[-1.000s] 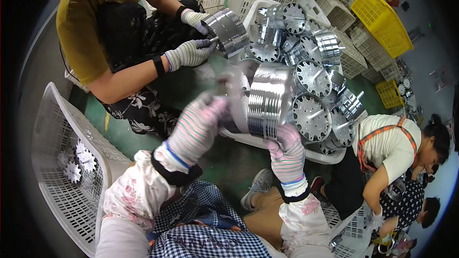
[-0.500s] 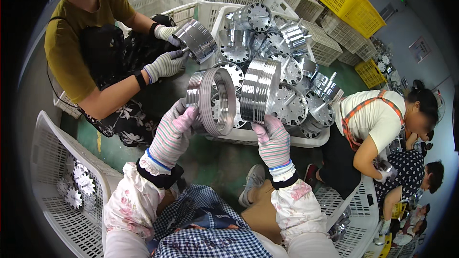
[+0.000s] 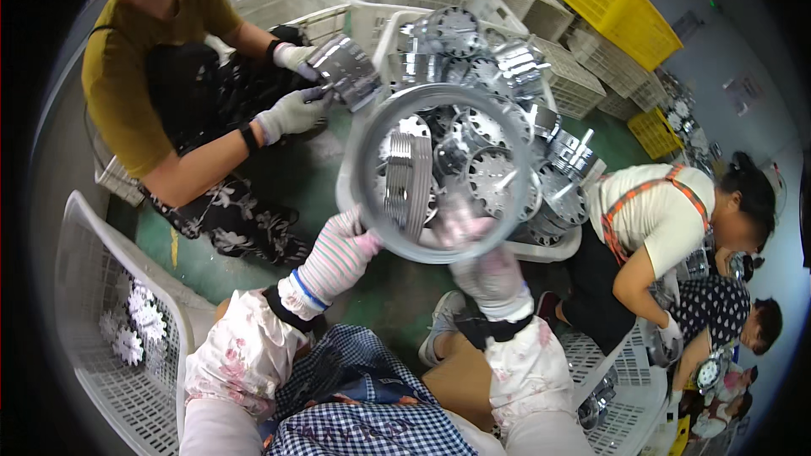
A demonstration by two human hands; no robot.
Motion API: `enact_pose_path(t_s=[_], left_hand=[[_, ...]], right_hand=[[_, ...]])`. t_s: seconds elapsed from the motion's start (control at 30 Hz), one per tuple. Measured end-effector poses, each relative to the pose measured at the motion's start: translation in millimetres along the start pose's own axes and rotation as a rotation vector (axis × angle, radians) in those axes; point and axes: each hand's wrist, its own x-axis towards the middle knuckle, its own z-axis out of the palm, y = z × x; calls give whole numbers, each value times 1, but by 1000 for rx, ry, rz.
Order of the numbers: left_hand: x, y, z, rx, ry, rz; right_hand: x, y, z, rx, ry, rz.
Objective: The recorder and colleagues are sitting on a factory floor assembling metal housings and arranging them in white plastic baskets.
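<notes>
I had my left hand (image 3: 340,260) at the lower left of a wide metal ring (image 3: 414,247), thumb and fingers pinching its edge. My right hand (image 3: 492,280) was at the lower right, its fingers blurred and showing within the ring's opening, so I could not tell whether they were pinching the rim. The ring was up in front of me, its round opening facing me, over the near end of a white bin (image 3: 562,247). Through it I saw shiny drums (image 3: 562,190) heaped in that bin — and a grooved metal band (image 3: 405,186) standing edge-on; what held it up, I could not tell.

Across from me to the left, a co-worker in a mustard shirt (image 3: 127,110) held another drum (image 3: 345,72) in gloved hands. A tall white basket (image 3: 84,287) by my left side had toothed metal plates (image 3: 145,321) inside. To my right, a person in a pale shirt (image 3: 621,203) bent over their own work. My checked apron (image 3: 363,405) covered my lap.
</notes>
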Motion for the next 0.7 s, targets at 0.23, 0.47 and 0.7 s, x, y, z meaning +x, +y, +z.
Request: enact_pose_path(t_s=[0.23, 0.47, 0.7], left_hand=[[1, 15, 34, 537, 65, -113], [19, -20, 41, 236, 44, -131], [13, 11, 51, 430, 128, -189]], right_hand=[[11, -4, 32, -556, 187, -132], [-130, -120, 22, -613, 718, -332], [-376, -196, -51, -1281, 1308, -249]])
